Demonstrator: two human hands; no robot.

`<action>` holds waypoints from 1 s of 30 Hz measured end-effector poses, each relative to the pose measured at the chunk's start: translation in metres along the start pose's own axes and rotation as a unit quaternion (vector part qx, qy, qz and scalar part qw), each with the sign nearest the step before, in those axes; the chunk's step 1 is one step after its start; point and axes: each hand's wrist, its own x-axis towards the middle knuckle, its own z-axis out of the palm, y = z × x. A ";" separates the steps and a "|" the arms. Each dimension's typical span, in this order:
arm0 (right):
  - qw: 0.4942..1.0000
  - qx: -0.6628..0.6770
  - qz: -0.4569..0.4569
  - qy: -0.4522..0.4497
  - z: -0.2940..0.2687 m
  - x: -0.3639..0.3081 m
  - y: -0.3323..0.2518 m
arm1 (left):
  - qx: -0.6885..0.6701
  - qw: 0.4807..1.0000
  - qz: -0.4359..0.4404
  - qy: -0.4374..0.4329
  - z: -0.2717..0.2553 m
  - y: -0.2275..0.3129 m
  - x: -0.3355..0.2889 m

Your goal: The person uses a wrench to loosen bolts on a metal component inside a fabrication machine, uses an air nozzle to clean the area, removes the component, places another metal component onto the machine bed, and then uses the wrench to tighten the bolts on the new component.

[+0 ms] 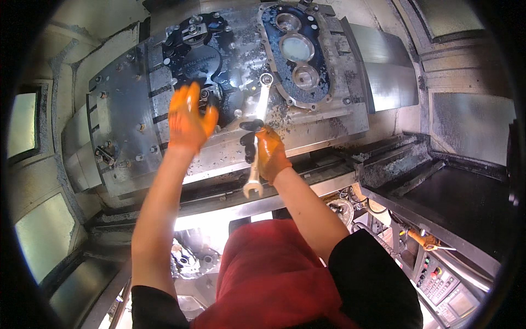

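Note:
My right hand (272,153), in an orange and black glove, is wrapped round the middle of a combination wrench (263,104). The ring end points away from me over the metal table, and the open jaw hangs below the hand, towards me. My left hand (190,120), gloved in orange, has its fingers stretched out and the thumb apart, with nothing seen in it. It is over the near end of a dark cast cover (200,64), beside a clamp (210,94) that the fingers partly hide. I cannot tell whether they touch it.
A second dark housing (296,49) with round bores lies bolted at the right of the metal fixture table (129,90). Chips are scattered between the parts. Machine walls enclose both sides. A black ledge (460,192) and a control panel (438,279) are at the lower right.

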 end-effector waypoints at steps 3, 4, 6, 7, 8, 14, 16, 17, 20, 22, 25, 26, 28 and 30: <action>0.998 0.040 0.036 0.033 0.016 0.025 0.019 | 0.002 0.984 -0.100 -0.146 0.045 -0.019 0.034; 0.995 0.086 0.056 0.007 0.022 0.034 0.022 | -0.008 0.990 -0.093 -0.102 0.059 -0.024 0.029; 0.993 0.101 -0.022 0.056 0.037 0.040 0.035 | -0.034 0.993 -0.092 -0.069 0.077 -0.030 0.024; 0.993 0.108 -0.041 0.037 0.042 0.045 0.038 | -0.055 0.992 -0.093 -0.065 0.079 -0.030 0.026; 0.988 0.141 -0.008 0.065 0.048 0.055 0.046 | -0.079 0.991 -0.088 -0.064 0.078 -0.031 0.026; 0.968 0.179 0.104 0.143 0.061 0.072 0.044 | -0.031 0.994 -0.070 -0.074 0.087 -0.047 0.013; 0.971 0.192 0.114 0.080 0.059 0.070 0.033 | -0.061 0.996 -0.045 -0.050 0.089 -0.048 0.014; 0.976 0.173 0.109 0.080 0.058 0.070 0.031 | -0.076 0.996 -0.032 -0.038 0.088 -0.048 0.014; 0.972 0.200 0.120 0.004 0.037 0.071 0.036 | -0.065 0.995 -0.038 -0.072 0.082 -0.041 0.021; 0.941 0.257 0.217 -0.029 0.043 0.060 0.032 | -0.076 0.994 -0.031 -0.067 0.079 -0.033 0.027; 0.914 0.253 0.267 -0.172 0.059 0.041 0.060 | -0.038 0.997 -0.037 -0.052 0.087 -0.043 0.019; 0.927 0.238 0.254 -0.141 0.061 0.039 0.062 | -0.030 0.998 -0.028 -0.038 0.089 -0.050 0.016; 0.899 0.274 0.298 -0.168 0.060 0.043 0.068 | -0.013 1.000 -0.008 -0.019 0.090 -0.048 0.015; 0.885 0.305 0.339 -0.094 0.065 0.054 0.087 | -0.032 0.998 0.028 0.037 0.089 -0.044 0.018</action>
